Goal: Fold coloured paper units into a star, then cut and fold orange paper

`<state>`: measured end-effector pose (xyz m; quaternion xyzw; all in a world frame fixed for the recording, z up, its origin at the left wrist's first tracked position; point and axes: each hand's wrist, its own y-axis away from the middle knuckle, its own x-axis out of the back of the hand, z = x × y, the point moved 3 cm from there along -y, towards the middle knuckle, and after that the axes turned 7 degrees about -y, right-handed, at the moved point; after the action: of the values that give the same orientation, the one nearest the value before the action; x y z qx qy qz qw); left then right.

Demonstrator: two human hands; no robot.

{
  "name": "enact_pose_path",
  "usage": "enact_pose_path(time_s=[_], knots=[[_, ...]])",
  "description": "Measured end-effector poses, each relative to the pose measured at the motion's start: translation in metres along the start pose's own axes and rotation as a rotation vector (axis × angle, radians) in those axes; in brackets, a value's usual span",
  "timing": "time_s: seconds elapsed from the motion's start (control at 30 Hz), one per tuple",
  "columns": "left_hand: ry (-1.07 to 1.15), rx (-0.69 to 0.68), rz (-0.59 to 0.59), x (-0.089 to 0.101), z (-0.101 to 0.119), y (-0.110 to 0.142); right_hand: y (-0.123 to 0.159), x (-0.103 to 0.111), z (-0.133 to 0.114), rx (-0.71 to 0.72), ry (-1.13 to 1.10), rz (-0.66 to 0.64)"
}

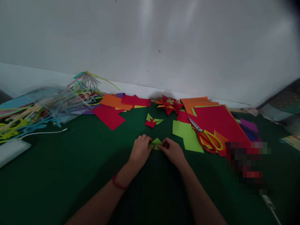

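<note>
A small piece of light green paper [157,142], folded to a peak at the top, lies on the dark green table between my two hands. My left hand [141,149] pinches its left side, with a red band around that wrist. At the right side, my right hand [172,150] grips the paper between thumb and curled fingers. Just beyond it sits a small red and green folded paper piece [152,122]. Farther back lies a spiky paper flower [169,104] in red and orange with a green centre.
Scissors [206,136] with red and yellow handles rest on green and red sheets [211,120] at right. Red paper [109,117] and orange paper [116,101] lie left. Pipe cleaners [86,82], a plastic bag [58,100] and a white device [14,151] stand farther left. A pale wall [117,40] rises behind.
</note>
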<state>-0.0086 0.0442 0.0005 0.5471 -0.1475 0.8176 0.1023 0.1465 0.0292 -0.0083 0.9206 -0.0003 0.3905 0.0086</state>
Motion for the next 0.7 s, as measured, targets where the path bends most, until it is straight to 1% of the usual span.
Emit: enact_pose_path(time_s=[0.07, 0.13, 0.23, 0.27, 0.3, 0.37, 0.43, 0.53, 0.63, 0.7], knots=[[0.086, 0.013, 0.021, -0.002, -0.006, -0.001, 0.002, 0.003, -0.002, 0.009, -0.053, 0.074], [0.199, 0.046, 0.029, -0.002, -0.009, -0.002, 0.004, 0.010, -0.002, -0.015, -0.210, 0.174], [0.458, 0.132, 0.019, 0.001, -0.011, -0.005, 0.005, 0.020, 0.006, -0.174, -0.549, 0.344], [0.543, 0.169, 0.019, 0.003, -0.011, -0.006, 0.004, 0.021, 0.008, -0.210, -0.660, 0.355], [0.606, 0.207, 0.023, 0.004, -0.011, -0.007, 0.003, 0.021, 0.010, -0.238, -0.759, 0.340], [0.685, 0.269, 0.047, 0.005, -0.012, -0.008, 0.000, 0.017, 0.011, -0.275, -0.894, 0.252], [0.740, 0.289, 0.055, 0.004, -0.012, -0.008, -0.001, 0.012, 0.009, -0.287, -0.941, 0.146], [0.814, 0.253, -0.011, -0.001, -0.010, -0.008, 0.000, 0.006, 0.002, -0.220, -0.918, 0.032], [0.908, 0.253, -0.093, -0.006, -0.008, -0.009, 0.001, 0.004, -0.004, -0.160, -0.862, 0.016], [1.060, 0.280, -0.084, -0.006, -0.008, -0.010, 0.002, 0.004, -0.004, -0.162, -0.873, 0.048]])
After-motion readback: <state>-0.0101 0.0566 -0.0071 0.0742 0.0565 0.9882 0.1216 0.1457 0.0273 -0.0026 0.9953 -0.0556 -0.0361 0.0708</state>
